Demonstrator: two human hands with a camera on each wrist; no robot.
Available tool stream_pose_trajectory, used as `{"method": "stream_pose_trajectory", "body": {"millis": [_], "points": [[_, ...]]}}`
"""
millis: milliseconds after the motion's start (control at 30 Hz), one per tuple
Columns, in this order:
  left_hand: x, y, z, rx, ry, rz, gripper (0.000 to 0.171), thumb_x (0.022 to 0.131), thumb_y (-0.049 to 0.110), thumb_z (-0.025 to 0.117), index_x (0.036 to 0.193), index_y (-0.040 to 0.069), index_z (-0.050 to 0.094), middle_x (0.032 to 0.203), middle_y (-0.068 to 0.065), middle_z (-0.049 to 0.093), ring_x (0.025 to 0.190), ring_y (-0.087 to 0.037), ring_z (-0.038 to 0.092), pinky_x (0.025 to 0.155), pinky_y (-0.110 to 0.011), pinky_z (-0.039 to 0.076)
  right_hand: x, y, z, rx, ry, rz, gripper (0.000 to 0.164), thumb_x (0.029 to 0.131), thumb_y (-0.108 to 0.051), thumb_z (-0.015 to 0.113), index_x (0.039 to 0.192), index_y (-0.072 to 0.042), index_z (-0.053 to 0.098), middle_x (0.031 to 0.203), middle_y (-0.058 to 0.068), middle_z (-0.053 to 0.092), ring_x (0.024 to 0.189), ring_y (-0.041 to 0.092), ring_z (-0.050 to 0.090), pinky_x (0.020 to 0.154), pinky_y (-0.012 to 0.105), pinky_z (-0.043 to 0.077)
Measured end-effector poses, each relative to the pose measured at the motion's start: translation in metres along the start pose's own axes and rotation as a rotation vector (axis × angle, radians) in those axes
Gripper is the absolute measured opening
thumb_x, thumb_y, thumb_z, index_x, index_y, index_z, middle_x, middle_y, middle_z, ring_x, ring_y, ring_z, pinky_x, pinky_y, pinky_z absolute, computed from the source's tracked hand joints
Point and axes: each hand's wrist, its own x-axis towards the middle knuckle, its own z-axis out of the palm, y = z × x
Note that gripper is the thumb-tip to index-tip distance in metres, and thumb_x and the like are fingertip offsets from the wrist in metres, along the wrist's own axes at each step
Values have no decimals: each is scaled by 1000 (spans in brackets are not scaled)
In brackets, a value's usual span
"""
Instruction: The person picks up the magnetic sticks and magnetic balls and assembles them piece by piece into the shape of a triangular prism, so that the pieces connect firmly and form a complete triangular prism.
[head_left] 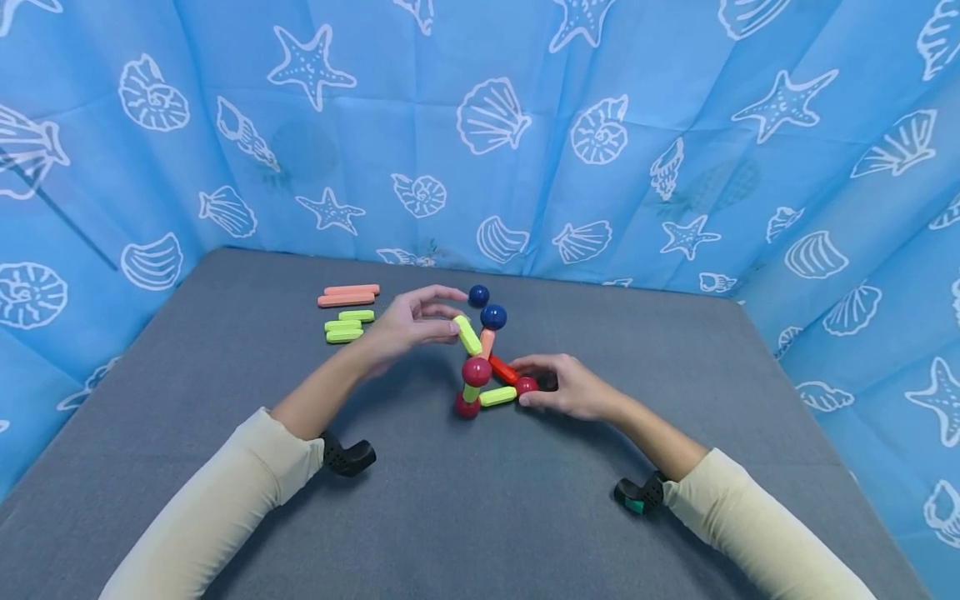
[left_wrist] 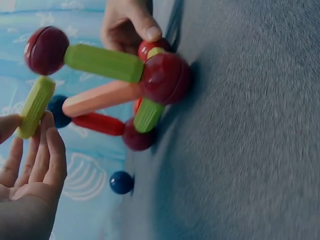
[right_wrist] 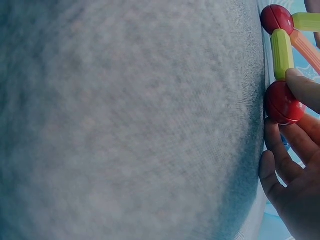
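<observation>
A frame of magnetic rods and balls stands on the table between the hands. My left hand (head_left: 408,325) pinches a yellow-green rod (left_wrist: 36,106) whose far end meets the frame's top red ball (left_wrist: 46,50). An upright green rod (left_wrist: 104,62) joins that ball to a lower red ball (left_wrist: 167,78). With thumb and fingers, my right hand (head_left: 573,387) grips the red ball (right_wrist: 284,104) at the frame's right corner. A red rod (head_left: 503,369) and a flat yellow-green rod (head_left: 498,397) run from this corner. Behind, an orange rod (head_left: 487,343) slants up toward a blue ball (head_left: 493,317).
One loose blue ball (head_left: 478,296) lies behind the frame. At the table's back left are two orange rods (head_left: 348,296) and three yellow-green rods (head_left: 343,326). A blue curtain (head_left: 495,167) with shell prints surrounds the grey table (head_left: 480,517).
</observation>
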Motion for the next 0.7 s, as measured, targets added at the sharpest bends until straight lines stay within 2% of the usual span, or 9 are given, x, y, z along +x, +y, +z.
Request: {"method": "stream_pose_trajectory", "body": {"millis": [133,233,367,433,533,700], "points": [[4,-2,9,-84,-12,-68,46,98,10,60,142,2,46,127,-24,61,112,-29,62,100,-46,49,0,0,0,6,-1,-1,53,93,-19,71,139,0,54,126,13,64,108,24,61,94,47,49],[7,-3,14,-123,9,-141,48,98,14,61,143,5,46,127,-20,62,110,-27,63,100,-45,48,0,0,1,10,-3,-4,52,93,-18,71,138,1,54,126,14,64,109,24,61,93,47,50],[11,-2,19,-126,45,-264,51,98,22,63,144,10,46,121,-14,65,102,-25,64,102,-47,46,1,0,1,3,-1,-5,53,92,-18,71,138,1,54,125,14,65,109,24,62,92,46,50],[12,-2,22,-109,50,-304,52,98,24,63,145,11,44,118,-14,65,99,-25,65,102,-49,46,0,0,1,-2,2,-3,53,92,-18,72,138,1,54,125,13,65,108,23,62,91,45,50],[14,-1,26,-88,60,-324,55,97,26,64,146,10,42,116,-15,66,99,-25,65,102,-51,45,0,0,1,-1,3,-1,53,92,-19,72,138,1,54,124,13,65,107,23,61,91,45,50],[16,-1,30,-1,77,-301,57,96,28,67,145,13,43,116,-12,69,102,-26,66,101,-51,45,0,1,1,4,3,-10,52,93,-18,71,138,1,54,125,13,65,105,23,60,92,45,50]]}}
